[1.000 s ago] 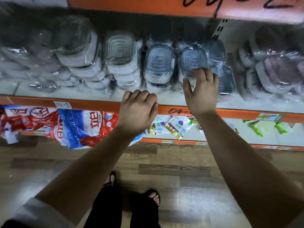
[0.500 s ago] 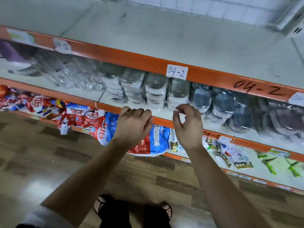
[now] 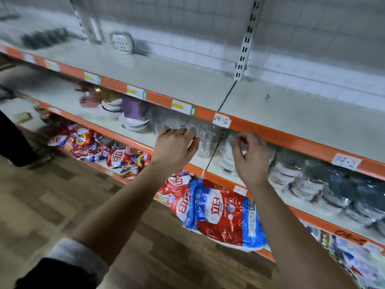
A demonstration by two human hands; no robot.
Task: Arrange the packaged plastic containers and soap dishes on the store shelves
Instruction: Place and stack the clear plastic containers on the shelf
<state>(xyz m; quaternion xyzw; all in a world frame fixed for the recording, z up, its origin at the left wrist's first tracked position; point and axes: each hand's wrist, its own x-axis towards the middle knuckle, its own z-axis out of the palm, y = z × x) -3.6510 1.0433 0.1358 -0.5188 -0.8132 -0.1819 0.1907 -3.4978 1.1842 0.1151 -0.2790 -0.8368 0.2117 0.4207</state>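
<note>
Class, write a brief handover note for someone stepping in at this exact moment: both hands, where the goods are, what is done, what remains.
Left hand: open, fingers extended toward the clear wrapped plastic containers on the middle shelf; contact unclear.
Right hand: fingers loosely curled, holding nothing visible.
Done: wrapped white and dark container stacks line the middle shelf's right part.
To do: a white perforated soap dish stands at the back of the upper shelf; probably tidy the clear packs, then stock there.
</note>
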